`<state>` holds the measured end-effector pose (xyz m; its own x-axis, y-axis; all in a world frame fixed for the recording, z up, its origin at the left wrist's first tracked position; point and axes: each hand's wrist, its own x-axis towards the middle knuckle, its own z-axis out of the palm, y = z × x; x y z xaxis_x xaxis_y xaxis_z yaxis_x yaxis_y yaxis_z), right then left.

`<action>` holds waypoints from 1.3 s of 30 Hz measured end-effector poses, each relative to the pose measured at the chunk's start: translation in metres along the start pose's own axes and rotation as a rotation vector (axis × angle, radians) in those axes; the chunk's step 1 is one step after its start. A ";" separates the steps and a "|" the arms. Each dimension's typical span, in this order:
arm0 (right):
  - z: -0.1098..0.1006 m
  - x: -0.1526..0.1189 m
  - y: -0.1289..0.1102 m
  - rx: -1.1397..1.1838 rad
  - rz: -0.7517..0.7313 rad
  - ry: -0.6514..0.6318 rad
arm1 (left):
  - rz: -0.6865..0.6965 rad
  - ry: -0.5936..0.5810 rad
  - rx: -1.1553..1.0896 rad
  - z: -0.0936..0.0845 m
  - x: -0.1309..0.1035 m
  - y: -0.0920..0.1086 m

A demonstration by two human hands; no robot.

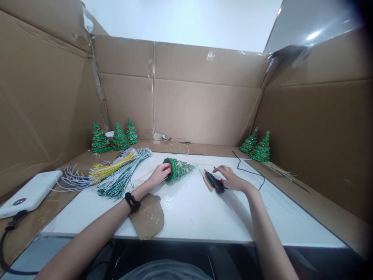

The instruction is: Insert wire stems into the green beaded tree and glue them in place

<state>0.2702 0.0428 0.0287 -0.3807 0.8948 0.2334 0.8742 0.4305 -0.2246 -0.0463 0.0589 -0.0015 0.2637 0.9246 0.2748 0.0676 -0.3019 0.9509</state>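
Observation:
A small green Christmas tree with red bands (181, 170) lies tipped on its side over the white board, its tip toward the right. My left hand (161, 174) is shut on it at the wide base, with the fingers partly hidden inside the rim. My right hand (229, 178) is just above a black hot glue gun (215, 182) with an orange nozzle; its fingers are stretched out and apart. Beside the glue gun lies a thin tool with a wooden handle (208, 184). A pale, thin strand (204, 165) runs from near the tree's tip toward my right fingertips.
Bundles of green-white (124, 175) and yellow wires (113, 168) lie at left, beside a white power bank (32, 192). Several finished trees (119, 137) stand at back left, two more (260, 148) at right. A cardboard scrap (147, 217) lies in front. Cardboard walls (204, 105) enclose the table.

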 end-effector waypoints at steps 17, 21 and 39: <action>0.054 0.079 -0.111 1.020 -0.108 0.107 | -0.077 0.011 -0.046 -0.001 -0.001 0.007; 0.051 0.077 -0.114 1.051 -0.106 0.104 | -0.104 0.029 -0.072 0.000 -0.002 0.009; 0.056 0.078 -0.117 0.974 -0.120 0.180 | -0.183 -0.048 -0.106 0.000 -0.007 0.027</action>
<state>0.1213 0.0685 0.0205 -0.3286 0.8423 0.4272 0.1737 0.4985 -0.8493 -0.0466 0.0441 0.0225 0.3022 0.9489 0.0913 0.0175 -0.1013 0.9947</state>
